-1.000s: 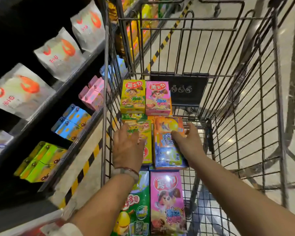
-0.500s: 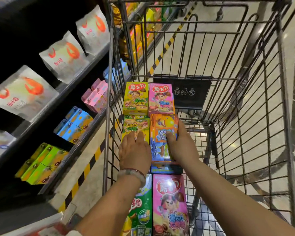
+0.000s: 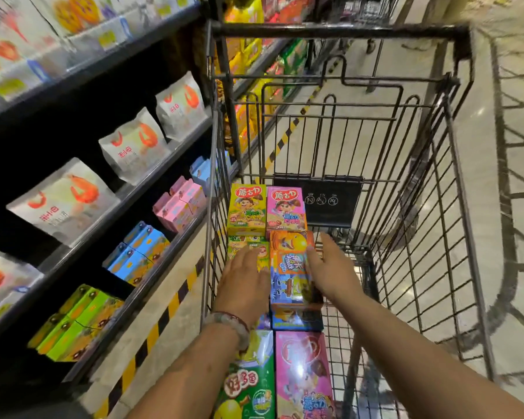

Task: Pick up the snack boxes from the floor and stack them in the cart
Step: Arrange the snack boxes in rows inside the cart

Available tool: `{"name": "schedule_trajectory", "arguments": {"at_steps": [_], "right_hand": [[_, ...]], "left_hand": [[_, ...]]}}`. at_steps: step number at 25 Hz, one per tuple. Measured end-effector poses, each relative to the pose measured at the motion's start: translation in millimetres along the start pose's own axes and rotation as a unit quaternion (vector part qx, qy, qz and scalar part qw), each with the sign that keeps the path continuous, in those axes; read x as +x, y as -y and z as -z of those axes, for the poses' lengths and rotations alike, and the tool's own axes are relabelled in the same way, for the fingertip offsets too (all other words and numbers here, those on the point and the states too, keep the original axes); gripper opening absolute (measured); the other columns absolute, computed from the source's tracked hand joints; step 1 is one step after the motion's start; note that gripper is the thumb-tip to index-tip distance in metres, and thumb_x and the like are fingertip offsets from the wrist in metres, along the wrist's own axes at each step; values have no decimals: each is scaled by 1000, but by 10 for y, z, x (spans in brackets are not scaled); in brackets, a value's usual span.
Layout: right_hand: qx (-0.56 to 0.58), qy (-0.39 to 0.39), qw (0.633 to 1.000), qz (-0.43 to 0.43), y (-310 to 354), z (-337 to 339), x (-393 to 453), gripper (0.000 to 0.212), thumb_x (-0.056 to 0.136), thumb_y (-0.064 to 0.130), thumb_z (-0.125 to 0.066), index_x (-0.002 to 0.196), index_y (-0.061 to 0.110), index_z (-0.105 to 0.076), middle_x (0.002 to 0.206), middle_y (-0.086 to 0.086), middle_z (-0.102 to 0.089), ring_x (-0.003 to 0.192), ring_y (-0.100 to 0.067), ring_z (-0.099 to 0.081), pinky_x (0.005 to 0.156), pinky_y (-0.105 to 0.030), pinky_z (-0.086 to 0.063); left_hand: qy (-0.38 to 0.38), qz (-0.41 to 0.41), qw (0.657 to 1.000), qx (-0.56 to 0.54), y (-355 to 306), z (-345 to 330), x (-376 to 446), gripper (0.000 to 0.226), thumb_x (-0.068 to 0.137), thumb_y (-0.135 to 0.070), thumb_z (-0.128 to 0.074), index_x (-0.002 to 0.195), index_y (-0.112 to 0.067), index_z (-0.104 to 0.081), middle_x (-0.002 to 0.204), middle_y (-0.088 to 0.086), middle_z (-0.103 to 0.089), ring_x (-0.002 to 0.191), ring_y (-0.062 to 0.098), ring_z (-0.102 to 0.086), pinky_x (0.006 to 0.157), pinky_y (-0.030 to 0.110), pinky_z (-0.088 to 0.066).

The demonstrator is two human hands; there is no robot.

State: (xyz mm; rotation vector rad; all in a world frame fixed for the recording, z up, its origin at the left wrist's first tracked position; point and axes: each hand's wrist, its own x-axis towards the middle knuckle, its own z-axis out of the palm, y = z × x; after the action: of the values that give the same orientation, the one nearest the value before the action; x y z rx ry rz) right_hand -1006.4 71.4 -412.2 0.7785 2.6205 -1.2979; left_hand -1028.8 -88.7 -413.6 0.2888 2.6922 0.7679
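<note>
Left hand fingers spread over green snack box, right hand open beside orange box, gripping nothing

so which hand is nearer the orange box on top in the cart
Right. The right hand rests against the orange box's right edge; the left hand lies beside it on the yellow-green box.
</note>
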Motion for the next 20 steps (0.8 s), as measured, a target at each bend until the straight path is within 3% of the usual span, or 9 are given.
{"name": "schedule_trajectory", "arguments": {"at_steps": [3, 7, 10, 14, 17, 20], "right_hand": [[-31, 34, 999, 27, 292, 343, -155, 45, 100, 33, -42, 140, 12, -41, 139, -12, -50, 121, -27, -51, 89, -29, -39], [-17, 111, 991, 80, 960, 964, -289, 51, 99, 35, -45, 146, 21, -33, 147, -1, -43, 125, -16, -48, 82, -18, -39], [-23, 101, 977, 184, 1777, 1564, -542, 50, 98, 37, -46, 145, 23, -37, 144, 2, -45, 129, -14, -45, 101, -26, -39], [-50, 67, 945, 315, 2756, 2279, -1051, 48, 98, 33, -48, 143, 24, -38, 139, -1, -48, 120, -13, -50, 100, -28, -41], [-26, 55, 927, 369, 3145, 2573, -1418, 43, 98, 29, -49, 140, 24, -41, 129, 2, -50, 114, -11, -51, 95, -24, -43], [-21, 46, 912, 407, 3309, 2667, -1634, 42, 97, 28, -50, 138, 24, -43, 129, 0, -54, 117, -10, -52, 96, -21, -43]], "left_hand": [[9, -55, 998, -16, -159, 476, -57, 45, 99, -23, -37, 143, -15, -31, 153, 4, -25, 141, 18, -20, 111, 23, -17], [14, -115, 993, 9, -522, 1407, -26, 39, 98, -12, -36, 137, -14, -41, 142, 6, -39, 130, 21, -37, 99, 21, -30], [-41, -180, 982, -24, -959, 2435, -156, 34, 95, -21, -44, 128, -23, -49, 127, -5, -47, 119, 11, -47, 89, 15, -34], [-62, -253, 963, -74, -1445, 3563, -611, 21, 95, -13, -50, 108, -28, -54, 107, -11, -54, 103, 5, -54, 80, 3, -37], [-78, -275, 953, -98, -1587, 4080, -977, 27, 94, -14, -52, 100, -41, -51, 112, -13, -55, 109, 7, -52, 88, 9, -40], [-89, -283, 951, -87, -1586, 4387, -1284, 23, 94, -21, -54, 108, -39, -52, 124, -9, -54, 117, 5, -50, 99, 22, -40]]}}
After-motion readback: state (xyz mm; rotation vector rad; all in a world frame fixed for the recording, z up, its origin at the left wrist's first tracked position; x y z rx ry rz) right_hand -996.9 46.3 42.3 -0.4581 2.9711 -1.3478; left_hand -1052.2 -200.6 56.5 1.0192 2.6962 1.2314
